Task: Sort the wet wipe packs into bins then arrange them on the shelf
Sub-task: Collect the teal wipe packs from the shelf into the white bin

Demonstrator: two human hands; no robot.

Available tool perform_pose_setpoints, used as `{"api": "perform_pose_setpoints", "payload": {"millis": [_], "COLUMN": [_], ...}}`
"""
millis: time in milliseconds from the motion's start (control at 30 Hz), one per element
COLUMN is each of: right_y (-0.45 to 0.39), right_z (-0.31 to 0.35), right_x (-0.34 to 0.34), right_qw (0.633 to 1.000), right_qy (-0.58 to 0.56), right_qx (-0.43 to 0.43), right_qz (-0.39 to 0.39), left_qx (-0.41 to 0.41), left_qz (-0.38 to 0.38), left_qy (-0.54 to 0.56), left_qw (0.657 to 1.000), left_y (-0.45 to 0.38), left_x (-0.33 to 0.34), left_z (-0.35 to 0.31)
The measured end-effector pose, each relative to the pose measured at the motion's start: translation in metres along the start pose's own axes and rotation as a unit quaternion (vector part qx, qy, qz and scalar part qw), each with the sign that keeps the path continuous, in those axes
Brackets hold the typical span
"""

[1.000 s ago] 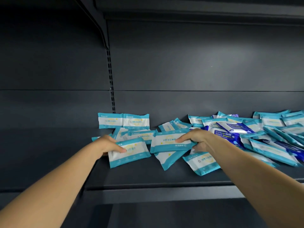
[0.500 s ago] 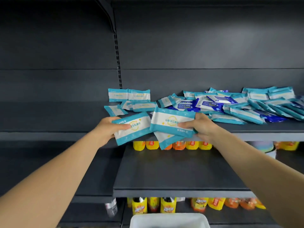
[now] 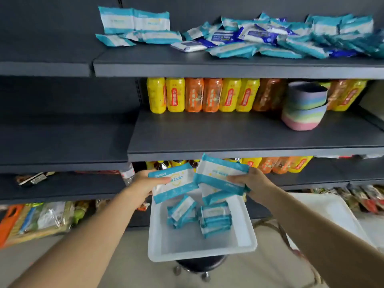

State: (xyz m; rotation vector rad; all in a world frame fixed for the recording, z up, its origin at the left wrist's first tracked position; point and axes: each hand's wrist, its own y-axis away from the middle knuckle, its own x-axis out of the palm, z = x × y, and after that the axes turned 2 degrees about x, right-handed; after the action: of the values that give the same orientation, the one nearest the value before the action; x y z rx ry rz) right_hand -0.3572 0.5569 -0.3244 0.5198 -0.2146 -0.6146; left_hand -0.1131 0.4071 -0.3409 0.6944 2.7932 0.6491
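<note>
Left hand [image 3: 143,185]: fingers curl round the left edge of one teal-and-white pack [image 3: 174,185], thumb on its printed face; pack held above the near-left rim of the bin.
Left pack axis: long side runs left to right, tilted slightly up to the right.
White bin [image 3: 160,235]: directly below both hands, on a dark stool [image 3: 199,265]; a few teal packs [image 3: 199,217] already lie inside, toward its far end.
Right hand [image 3: 252,183]: fingers pinch the right ends of a small stack of teal packs [image 3: 220,173]; at least two, exact count unclear.
Right stack axis: roughly left to right, dipping to the right; a lower pack hangs down toward the bin.
Key relation: bin lies straight down from both loads; the right hand looks a little nearer the packs already inside.
Judgement: release into the bin seems next.
Top shelf [image 3: 228,67]: unsorted teal and dark blue packs [image 3: 259,38] remain, well above.
</note>
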Motion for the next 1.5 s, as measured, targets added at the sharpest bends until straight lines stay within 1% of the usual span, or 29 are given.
{"api": "perform_pose_setpoints", "payload": {"millis": [100,167,233,333,467,567,600,667,733,767,867,1000,1100,1233,1367,1500], "right_y": [-0.033,-0.06,-0.088,-0.132,-0.18,-0.207,-0.214,-0.225,-0.237,-0.241,-0.246,-0.247,-0.248,-0.245,-0.228,-0.191], "right_z": [-0.054,-0.084,-0.113,-0.153,-0.197,-0.219,-0.223,-0.225,-0.227,-0.227,-0.228,-0.229,-0.228,-0.224,-0.214,-0.195], "right_x": [-0.02,-0.032,-0.042,-0.049,-0.047,-0.04,-0.038,-0.034,-0.031,-0.03,-0.029,-0.026,-0.02,-0.014,-0.008,0.008], "right_qw": [0.998,0.994,0.989,0.98,0.971,0.968,0.969,0.971,0.967,0.963,0.955,0.936,0.915,0.875,0.842,0.833], "right_qy": [-0.001,-0.007,-0.005,0.008,0.019,0.037,0.045,0.093,0.168,0.197,0.243,0.32,0.375,0.463,0.525,0.541], "right_qx": [0.05,0.086,0.112,0.152,0.201,0.219,0.218,0.198,0.173,0.166,0.158,0.139,0.125,0.037,0.001,-0.033], "right_qz": [-0.039,-0.073,-0.1,-0.124,-0.129,-0.116,-0.111,-0.101,-0.084,-0.075,-0.059,-0.051,-0.081,-0.133,-0.125,-0.112], "left_qx": [-0.065,-0.101,-0.131,-0.16,-0.196,-0.217,-0.215,-0.199,-0.191,-0.194,-0.207,-0.2,-0.192,-0.17,-0.122,-0.05], "left_qz": [-0.029,-0.065,-0.103,-0.127,-0.146,-0.139,-0.136,-0.148,-0.183,-0.196,-0.217,-0.199,-0.178,-0.152,-0.116,-0.086], "left_qy": [0.022,0.024,0.027,0.033,0.039,0.035,0.019,-0.068,-0.167,-0.199,-0.227,-0.28,-0.325,-0.382,-0.423,-0.449], "left_qw": [0.997,0.992,0.986,0.978,0.969,0.966,0.967,0.966,0.95,0.94,0.927,0.917,0.909,0.895,0.89,0.888], "left_y": [-0.026,-0.049,-0.071,-0.108,-0.152,-0.182,-0.192,-0.206,-0.216,-0.218,-0.223,-0.225,-0.224,-0.217,-0.202,-0.177], "left_x": [0.012,0.02,0.031,0.047,0.065,0.076,0.079,0.082,0.084,0.085,0.085,0.084,0.082,0.075,0.063,0.045], "left_z": [0.061,0.098,0.129,0.175,0.218,0.24,0.247,0.254,0.258,0.258,0.26,0.257,0.253,0.247,0.232,0.202]}}
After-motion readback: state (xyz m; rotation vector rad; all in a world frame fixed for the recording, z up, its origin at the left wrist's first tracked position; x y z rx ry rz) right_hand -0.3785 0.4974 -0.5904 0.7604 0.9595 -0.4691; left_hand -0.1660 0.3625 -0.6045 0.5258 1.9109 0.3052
